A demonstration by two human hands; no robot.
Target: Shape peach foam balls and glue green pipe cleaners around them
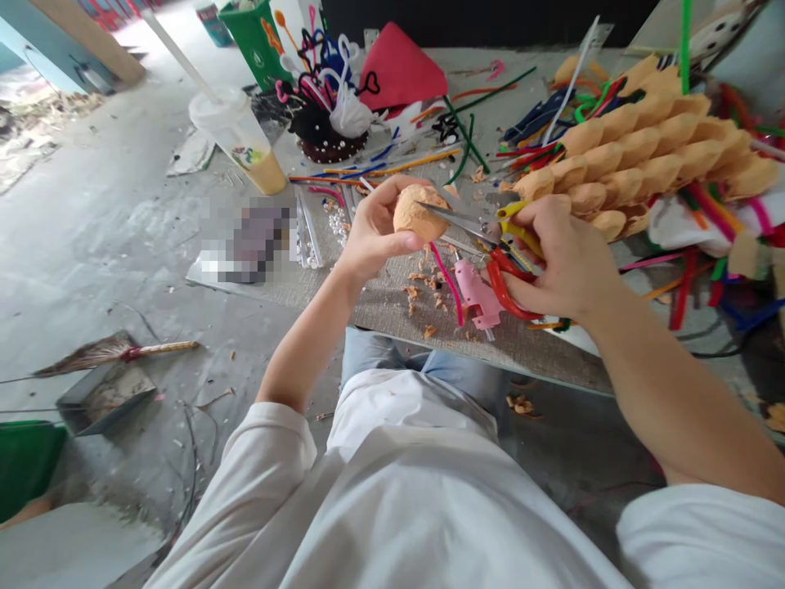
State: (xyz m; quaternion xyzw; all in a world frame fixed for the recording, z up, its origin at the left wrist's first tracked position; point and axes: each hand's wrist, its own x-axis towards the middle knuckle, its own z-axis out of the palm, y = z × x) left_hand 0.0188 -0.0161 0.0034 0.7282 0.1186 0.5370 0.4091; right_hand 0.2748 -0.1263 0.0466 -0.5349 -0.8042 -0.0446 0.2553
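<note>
My left hand (374,229) is closed round a small orange fuzzy ball (417,214), held above the table's near edge. My right hand (561,262) grips scissors with red and yellow handles (506,270); their blades (457,219) point left and touch the ball. Orange trimmings (423,290) lie scattered on the table below the ball. A pink glue gun (475,294) rests just under the scissors, with a pink pipe cleaner (446,282) curving beside it.
A big cluster of orange fuzzy cones (650,155) lies at the right among many coloured pipe cleaners. A plastic cup with a straw (242,139), a dark decorated dome (325,135) and a red felt piece (401,74) stand further back. A broom and dustpan (104,380) lie on the floor.
</note>
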